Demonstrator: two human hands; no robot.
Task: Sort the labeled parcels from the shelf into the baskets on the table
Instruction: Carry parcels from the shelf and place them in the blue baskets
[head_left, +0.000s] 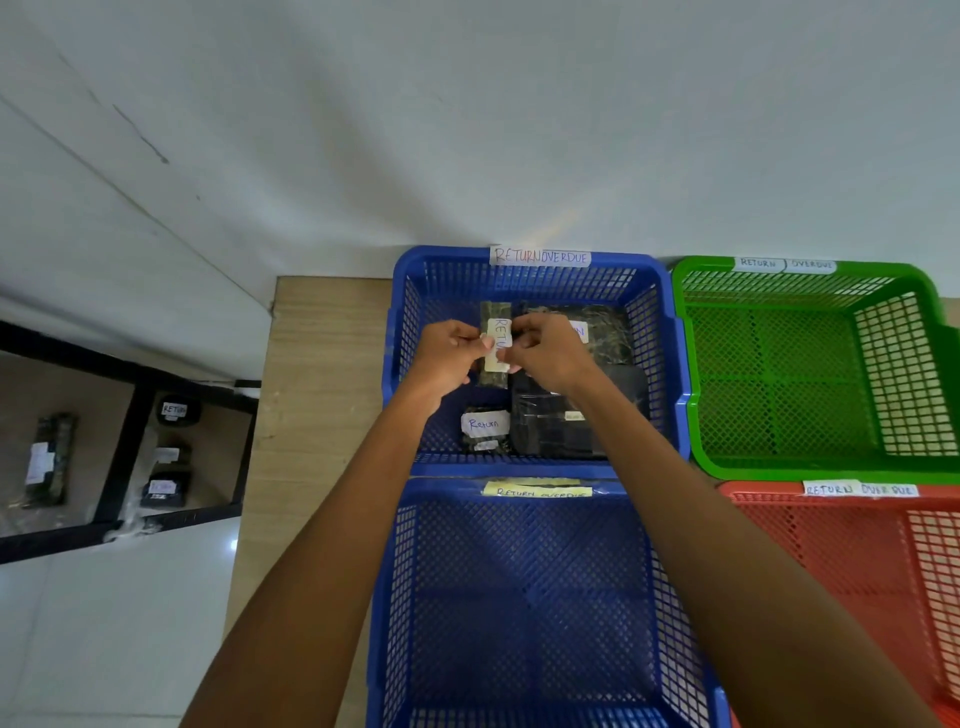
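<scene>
Over the far blue basket (530, 275), my left hand (448, 356) and my right hand (545, 353) both pinch a narrow dark parcel (493, 314) with a white "RETURN" label, one hand on each side. Inside that basket lie a small parcel labeled "Return" (484, 426), a flat black parcel (556, 421) and a dark wrapped parcel (602, 327) at the back. More labeled parcels (166, 486) sit on the black-framed shelf (122, 447) at the left.
A nearer blue basket (519, 597), a green basket (810, 364) and a red basket (852, 561) stand on the wooden table (317, 389), each tagged "RETURN OVERDUE". A white wall runs behind. White floor tiles show at the lower left.
</scene>
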